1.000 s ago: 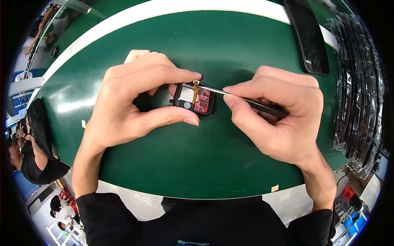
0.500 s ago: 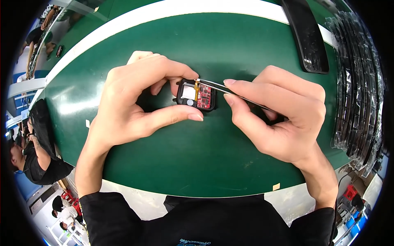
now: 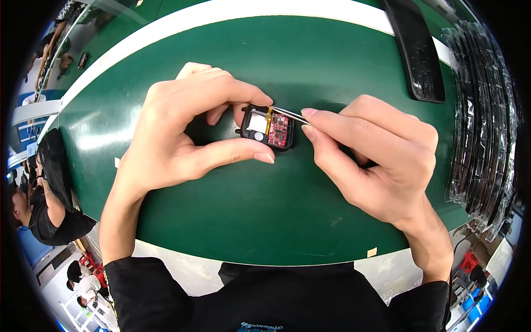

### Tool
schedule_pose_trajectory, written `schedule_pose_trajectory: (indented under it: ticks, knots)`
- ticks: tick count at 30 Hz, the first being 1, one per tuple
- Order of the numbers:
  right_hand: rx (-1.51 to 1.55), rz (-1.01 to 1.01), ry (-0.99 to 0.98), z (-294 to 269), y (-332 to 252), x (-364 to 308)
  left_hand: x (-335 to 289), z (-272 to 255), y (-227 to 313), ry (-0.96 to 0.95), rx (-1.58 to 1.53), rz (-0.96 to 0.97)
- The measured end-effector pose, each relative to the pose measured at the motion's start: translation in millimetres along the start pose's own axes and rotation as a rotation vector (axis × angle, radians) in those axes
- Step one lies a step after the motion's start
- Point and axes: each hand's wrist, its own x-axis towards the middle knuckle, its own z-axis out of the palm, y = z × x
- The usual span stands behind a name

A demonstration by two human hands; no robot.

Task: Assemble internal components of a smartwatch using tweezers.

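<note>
A small black device housing [image 3: 267, 128] lies open at the middle of the green table, showing a red circuit board, a white block and a strip of amber tape. My left hand [image 3: 185, 127] grips the housing between thumb and fingers, the index fingertip at its top edge. Metal tweezers [image 3: 290, 114] are pinched between the thumb and index finger of my right hand [image 3: 381, 152]. Their tips reach the top of the amber strip, right beside my left index fingertip. Whether the tips clasp anything is too small to tell.
At the back right lies a long black tray [image 3: 416, 55] with small bits in it. Stacked clear plastic trays [image 3: 478, 127] stand along the right edge. A white strip [image 3: 232, 15] runs across the far side of the green table [image 3: 265, 221]. People sit at the far left.
The tweezers' arms have drawn closer together. The housing has shifted slightly right within my left hand's grip, and my right hand has barely moved.
</note>
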Motion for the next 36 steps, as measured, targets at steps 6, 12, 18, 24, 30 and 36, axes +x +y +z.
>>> schedule_pose_trajectory:
  ticks: [6,12,18,24,30,36]
  knots:
    - [0.247,0.178,-0.087,-8.2,1.7,2.6,-0.5,-9.0,-14.1,-0.095,-0.094,0.045]
    - [0.255,0.212,-0.121,-9.6,1.3,2.9,0.6,-9.1,-14.6,-0.113,-0.093,0.069]
    - [0.242,0.21,-0.125,-7.1,1.3,2.0,1.6,-8.0,-11.6,-0.128,-0.079,0.069]
    - [0.231,0.197,-0.122,-4.3,0.0,0.7,2.1,-9.0,-9.9,-0.135,-0.042,0.075]
    - [0.202,0.173,-0.116,-4.7,-1.7,1.2,0.5,-7.9,-11.6,-0.123,-0.058,0.141]
    - [0.207,0.154,-0.129,-4.9,1.5,-0.5,2.9,-7.1,-10.6,-0.124,-0.047,0.14]
